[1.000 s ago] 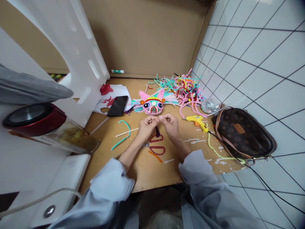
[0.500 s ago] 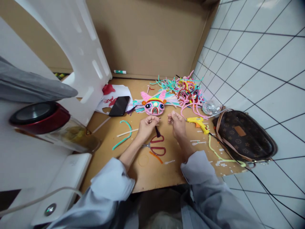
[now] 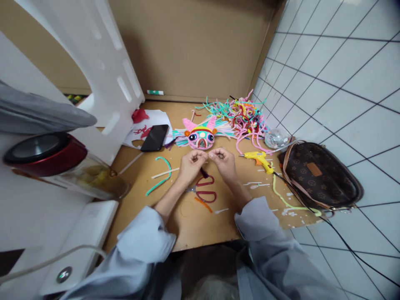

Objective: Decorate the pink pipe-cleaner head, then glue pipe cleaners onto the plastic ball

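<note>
My left hand (image 3: 191, 166) is closed in a pinch, and a small dark purple tassel (image 3: 204, 172) hangs just below its fingers. Its fingertips meet those of my right hand (image 3: 224, 164), which is pinched too; whatever lies between the right fingers is too small to make out. Just beyond both hands sits a pink pipe-cleaner animal head (image 3: 201, 139) with big dark eyes, pointed ears and an open mouth. Red-handled scissors (image 3: 206, 196) lie under and in front of the hands, their blades toward the left.
A yellow glue gun (image 3: 259, 160) lies at the right, near a brown patterned bag (image 3: 318, 177). Behind is a heap of coloured pipe cleaners (image 3: 240, 114). To the left are a black phone (image 3: 155, 138), a turquoise pipe cleaner (image 3: 162, 181) and a red-lidded glass jug (image 3: 93, 171).
My right hand has moved left, away from the glue gun's tip, so that its fingertips now meet the left hand's. The view has shifted slightly.
</note>
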A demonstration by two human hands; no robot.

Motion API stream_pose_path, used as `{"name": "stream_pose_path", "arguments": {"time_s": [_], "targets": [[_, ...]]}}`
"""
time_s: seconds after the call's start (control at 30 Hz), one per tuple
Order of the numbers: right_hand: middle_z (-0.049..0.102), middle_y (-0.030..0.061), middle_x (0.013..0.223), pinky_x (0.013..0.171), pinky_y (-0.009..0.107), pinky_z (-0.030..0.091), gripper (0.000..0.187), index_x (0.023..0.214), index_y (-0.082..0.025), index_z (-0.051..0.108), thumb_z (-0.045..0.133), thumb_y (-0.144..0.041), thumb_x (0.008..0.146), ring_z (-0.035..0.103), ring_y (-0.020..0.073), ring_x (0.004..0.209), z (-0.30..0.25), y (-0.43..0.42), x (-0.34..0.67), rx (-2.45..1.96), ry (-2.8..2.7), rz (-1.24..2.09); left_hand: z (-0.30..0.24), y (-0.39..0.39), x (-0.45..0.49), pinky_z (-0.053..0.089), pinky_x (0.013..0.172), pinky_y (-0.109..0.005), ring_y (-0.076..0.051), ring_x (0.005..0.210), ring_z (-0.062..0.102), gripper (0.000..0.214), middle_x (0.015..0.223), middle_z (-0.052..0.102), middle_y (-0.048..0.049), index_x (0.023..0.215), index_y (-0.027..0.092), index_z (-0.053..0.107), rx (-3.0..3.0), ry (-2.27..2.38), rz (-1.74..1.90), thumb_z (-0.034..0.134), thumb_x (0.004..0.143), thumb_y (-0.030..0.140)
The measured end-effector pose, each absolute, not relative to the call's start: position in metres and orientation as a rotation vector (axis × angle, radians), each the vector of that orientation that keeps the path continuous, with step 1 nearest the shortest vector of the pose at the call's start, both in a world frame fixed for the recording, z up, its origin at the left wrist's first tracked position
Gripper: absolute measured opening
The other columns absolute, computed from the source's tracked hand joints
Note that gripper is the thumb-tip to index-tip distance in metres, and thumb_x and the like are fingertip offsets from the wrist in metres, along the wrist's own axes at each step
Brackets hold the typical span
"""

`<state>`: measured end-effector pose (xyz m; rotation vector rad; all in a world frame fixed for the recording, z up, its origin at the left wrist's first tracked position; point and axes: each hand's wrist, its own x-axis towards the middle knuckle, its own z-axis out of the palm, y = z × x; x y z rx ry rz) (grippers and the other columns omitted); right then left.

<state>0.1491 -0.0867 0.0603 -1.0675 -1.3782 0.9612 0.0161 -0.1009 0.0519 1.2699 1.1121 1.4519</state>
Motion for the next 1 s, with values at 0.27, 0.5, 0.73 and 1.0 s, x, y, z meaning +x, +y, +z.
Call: {"name": "stream_pose_path", "arguments": {"time_s": [0.27,0.5,0.73,1.0], "targets": [[0.059,-0.0025,0.072,0.064,0.025,0.042,0.018,0.072,-0.019,0.065,0.074,-0.034,0.074,0.051,0.0115,0.065,0.063,-0.092,0.157,-1.067,-1.929,1.094,0.048,-0.085,-0.005,0.032,0.053,-0.023,-0.009,0.053,0.035,0.025,0.056,0.041,0.0061,0.073,0.018,0.062,1.147,1.266,1.738,0.069,0.08,0.041],[0.065,0.01,0.101,0.089,0.034,0.045,0.039,0.102,-0.013,0.07,0.086,-0.023,0.068,0.058,0.0232,0.098,0.075,-0.112,0.15,-1.077,-2.807,0.615,0.046,-0.07,-0.027,0.032,0.054,-0.022,-0.009,0.054,0.036,0.033,0.059,0.046,0.0052,0.073,0.018,0.062,1.021,1.274,1.91,0.071,0.075,0.05],[0.063,0.0098,0.105,0.079,0.029,0.046,0.028,0.102,-0.013,0.072,0.075,-0.015,0.075,0.059,0.0202,0.09,0.086,-0.116,0.15,-1.116,-2.902,0.666,0.047,-0.074,-0.019,0.027,0.053,-0.024,-0.009,0.053,0.031,0.037,0.059,0.042,0.0054,0.074,0.019,0.061,1.052,1.287,1.814,0.071,0.072,0.054],[0.069,0.0058,0.095,0.08,0.027,0.047,0.014,0.095,-0.017,0.072,0.067,-0.018,0.082,0.063,0.0174,0.086,0.077,-0.096,0.166,-1.324,-2.418,0.665,0.043,-0.079,-0.01,0.03,0.053,-0.024,-0.009,0.052,0.034,0.034,0.055,0.042,0.0059,0.072,0.018,0.062,1.089,1.241,1.772,0.074,0.072,0.049]]}}
